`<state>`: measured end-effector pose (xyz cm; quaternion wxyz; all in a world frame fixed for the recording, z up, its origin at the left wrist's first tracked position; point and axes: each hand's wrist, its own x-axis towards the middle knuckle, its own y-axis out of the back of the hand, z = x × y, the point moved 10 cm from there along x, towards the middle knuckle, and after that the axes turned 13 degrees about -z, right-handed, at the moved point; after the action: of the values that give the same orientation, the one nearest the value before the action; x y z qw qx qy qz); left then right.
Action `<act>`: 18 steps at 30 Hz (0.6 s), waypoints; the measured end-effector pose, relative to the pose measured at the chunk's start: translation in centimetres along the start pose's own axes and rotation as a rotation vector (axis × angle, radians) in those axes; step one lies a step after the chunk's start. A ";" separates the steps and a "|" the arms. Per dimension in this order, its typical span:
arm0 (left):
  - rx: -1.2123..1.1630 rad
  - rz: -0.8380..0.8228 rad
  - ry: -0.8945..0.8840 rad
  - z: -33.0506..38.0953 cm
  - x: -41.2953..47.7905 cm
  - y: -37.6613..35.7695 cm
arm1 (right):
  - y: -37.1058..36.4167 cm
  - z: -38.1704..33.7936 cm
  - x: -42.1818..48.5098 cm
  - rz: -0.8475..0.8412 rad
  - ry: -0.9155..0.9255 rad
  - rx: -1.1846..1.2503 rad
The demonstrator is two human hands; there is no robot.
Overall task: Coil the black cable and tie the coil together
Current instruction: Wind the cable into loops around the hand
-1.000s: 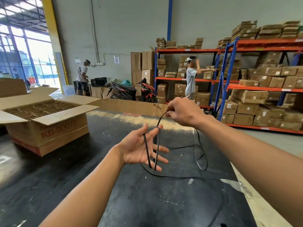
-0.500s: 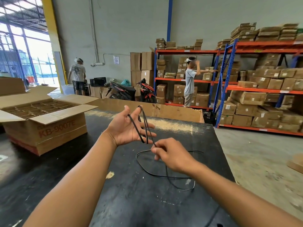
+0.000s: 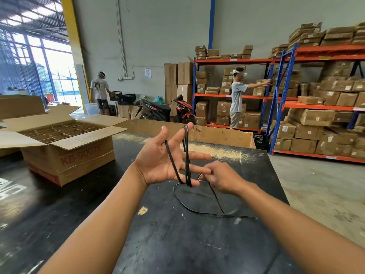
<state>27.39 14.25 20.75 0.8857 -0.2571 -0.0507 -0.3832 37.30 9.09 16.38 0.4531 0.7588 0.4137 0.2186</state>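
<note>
Looping thin black cable [image 3: 186, 165], splayed left hand [image 3: 162, 161]

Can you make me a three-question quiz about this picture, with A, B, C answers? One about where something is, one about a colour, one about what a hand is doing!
1. Where is the open cardboard box?
A. on the table's left
B. on the floor
C. on a shelf

2. What colour is the cable?
A. red
B. white
C. black

3. What is the left hand doing?
A. making a fist
B. spread open with cable looped round its fingers
C. lying flat

Answers: 1 A, it sits on the dark table. 2 C, it looks black. 3 B, fingers are splayed; the right hand pinches the cable.
</note>
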 end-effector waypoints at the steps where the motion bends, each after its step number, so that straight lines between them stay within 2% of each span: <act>1: 0.008 -0.025 0.025 -0.4 -0.1 -0.5 | 1.0 -0.1 0.1 0.011 0.004 -0.006; 7: 0.010 -0.024 0.205 -4.1 -0.6 -1.0 | 6.4 -2.2 0.9 0.116 0.062 -0.086; 12: 0.029 0.116 0.328 -6.6 -1.1 1.2 | 9.2 -4.2 0.5 0.182 0.026 -0.243; 18: -0.024 0.330 0.188 -5.1 -2.1 5.0 | 9.3 -6.0 -0.3 0.251 0.028 -0.261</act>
<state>28.90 15.91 13.68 0.9342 -0.2357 0.0798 -0.2556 36.90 9.60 27.40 0.5112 0.7360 0.2900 0.3360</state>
